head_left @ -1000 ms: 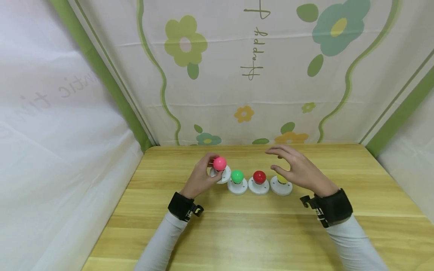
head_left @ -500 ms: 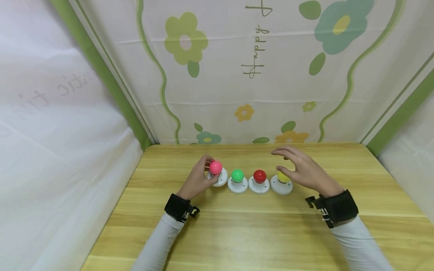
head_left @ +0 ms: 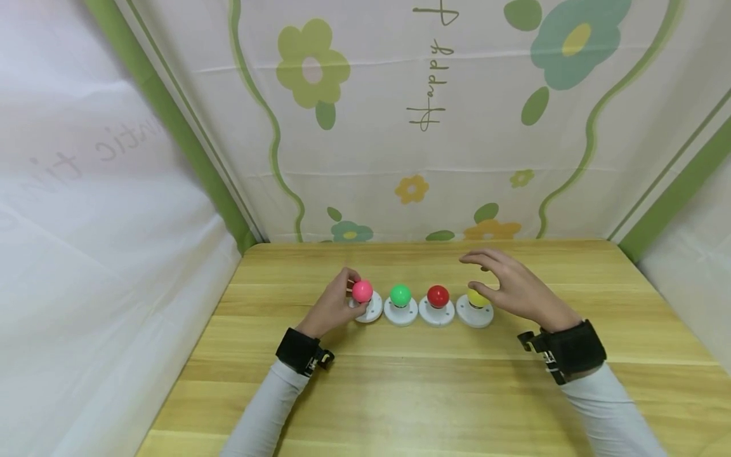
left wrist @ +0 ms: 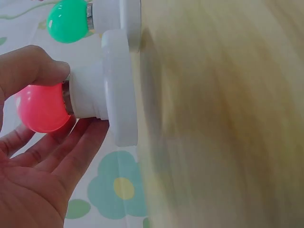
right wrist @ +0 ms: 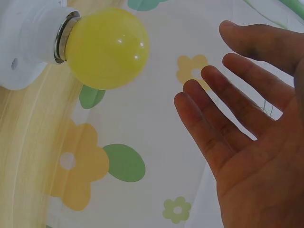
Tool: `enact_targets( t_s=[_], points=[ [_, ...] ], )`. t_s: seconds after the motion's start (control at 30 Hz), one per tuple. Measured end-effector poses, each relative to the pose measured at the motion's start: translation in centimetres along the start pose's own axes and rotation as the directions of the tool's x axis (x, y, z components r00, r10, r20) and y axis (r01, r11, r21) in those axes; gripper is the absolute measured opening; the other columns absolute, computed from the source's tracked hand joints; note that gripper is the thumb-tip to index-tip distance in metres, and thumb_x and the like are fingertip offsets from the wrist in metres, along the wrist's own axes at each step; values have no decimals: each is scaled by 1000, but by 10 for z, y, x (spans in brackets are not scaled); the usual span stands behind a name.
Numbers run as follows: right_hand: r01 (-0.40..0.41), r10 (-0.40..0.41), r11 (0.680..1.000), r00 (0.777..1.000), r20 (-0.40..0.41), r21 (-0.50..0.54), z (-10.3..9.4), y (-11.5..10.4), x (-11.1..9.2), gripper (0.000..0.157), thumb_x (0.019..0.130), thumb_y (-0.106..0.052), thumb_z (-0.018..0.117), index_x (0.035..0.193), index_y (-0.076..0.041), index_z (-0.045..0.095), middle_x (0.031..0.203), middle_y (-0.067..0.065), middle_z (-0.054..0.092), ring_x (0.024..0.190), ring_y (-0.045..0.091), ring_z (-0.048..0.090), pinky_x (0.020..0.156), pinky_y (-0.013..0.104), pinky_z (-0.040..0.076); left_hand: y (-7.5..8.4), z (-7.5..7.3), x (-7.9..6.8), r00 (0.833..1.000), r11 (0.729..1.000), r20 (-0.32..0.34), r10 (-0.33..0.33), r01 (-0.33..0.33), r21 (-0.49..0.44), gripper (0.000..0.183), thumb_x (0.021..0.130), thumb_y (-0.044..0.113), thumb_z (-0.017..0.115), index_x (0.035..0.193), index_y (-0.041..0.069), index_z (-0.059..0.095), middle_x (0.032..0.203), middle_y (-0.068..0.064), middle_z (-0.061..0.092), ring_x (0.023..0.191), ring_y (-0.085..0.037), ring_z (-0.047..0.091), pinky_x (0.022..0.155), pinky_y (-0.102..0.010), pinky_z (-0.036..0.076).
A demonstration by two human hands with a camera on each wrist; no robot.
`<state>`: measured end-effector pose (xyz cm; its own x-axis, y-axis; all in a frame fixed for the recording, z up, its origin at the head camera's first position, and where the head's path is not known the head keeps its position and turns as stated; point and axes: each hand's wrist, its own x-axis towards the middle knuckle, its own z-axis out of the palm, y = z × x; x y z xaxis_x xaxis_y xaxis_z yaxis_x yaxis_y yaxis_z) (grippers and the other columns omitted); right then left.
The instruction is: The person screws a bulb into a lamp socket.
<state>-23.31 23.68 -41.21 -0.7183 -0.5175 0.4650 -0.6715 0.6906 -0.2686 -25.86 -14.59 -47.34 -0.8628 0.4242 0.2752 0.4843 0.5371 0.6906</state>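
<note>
My left hand point(head_left: 331, 308) pinches a white lamp holder point(left wrist: 90, 92) with a pink bulb point(head_left: 362, 292) in it, at the left end of a row. In the left wrist view the thumb lies by the bulb's metal collar, with the fingers under the socket. The holder's round base is at the tabletop; whether it touches is hard to tell. Beside it stand holders with a green bulb point(head_left: 401, 295), a red bulb point(head_left: 438, 296) and a yellow bulb point(right wrist: 109, 47). My right hand point(head_left: 516, 289) hovers by the yellow bulb, fingers extended and apart from it, holding nothing.
The wooden table point(head_left: 400, 393) spreads out in front of the row. Behind it hangs a white cloth point(head_left: 365, 146) printed with flowers. Another white cloth wall point(head_left: 103, 254) rises at the left.
My left hand has brought the pink-bulb holder left and toward me, opening a small gap from the green one and lining it up with the row. My right hand has shifted slightly right.
</note>
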Motion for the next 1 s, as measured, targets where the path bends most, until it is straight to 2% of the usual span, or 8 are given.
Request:
enact_targets(
  t_s=[0.27, 0.73, 0.87, 0.93, 1.0],
  points=[
    [2, -2, 1000, 1000, 6, 4, 1, 2, 0, 49, 83, -18, 75, 129, -10, 58, 133, 8, 54, 102, 21, 57, 81, 41, 55, -3, 2, -1, 999, 1000, 38, -22, 22, -2, 52, 78, 10, 76, 118, 7, 44, 111, -6, 53, 102, -21, 58, 87, -32, 54],
    [-9, 9, 1000, 1000, 26, 5, 1, 1, -1, 48, 84, -19, 75, 128, -10, 58, 134, 7, 53, 103, 21, 57, 81, 41, 55, -2, 5, -1, 996, 998, 67, -63, 63, 5, 50, 80, 7, 76, 118, 7, 42, 115, -7, 53, 108, -23, 56, 90, -31, 52],
    [-22, 22, 1000, 999, 44, 8, -1, 2, -4, 47, 86, -19, 72, 130, -10, 57, 135, 9, 52, 103, 23, 57, 82, 44, 54, -1, 4, -2, 995, 998, 77, -59, 60, -10, 57, 80, 8, 76, 125, 6, 41, 121, -9, 51, 112, -22, 54, 94, -31, 50],
    [-33, 33, 999, 998, 52, 8, -2, 4, -6, 47, 88, -20, 71, 131, -10, 56, 136, 11, 51, 104, 25, 56, 83, 47, 53, 0, 2, -3, 996, 999, 78, -37, 38, -13, 64, 80, 11, 76, 132, 4, 38, 128, -12, 49, 118, -23, 50, 99, -34, 47],
    [-55, 55, 998, 997, 55, -2, -3, 7, -10, 49, 88, -25, 71, 132, -11, 55, 137, 12, 51, 111, 28, 54, 88, 51, 50, 1, -1, -3, 997, 999, 75, -10, 7, 33, 73, 82, 19, 75, 140, 5, 34, 137, -13, 44, 125, -23, 45, 104, -38, 43]
  ],
)
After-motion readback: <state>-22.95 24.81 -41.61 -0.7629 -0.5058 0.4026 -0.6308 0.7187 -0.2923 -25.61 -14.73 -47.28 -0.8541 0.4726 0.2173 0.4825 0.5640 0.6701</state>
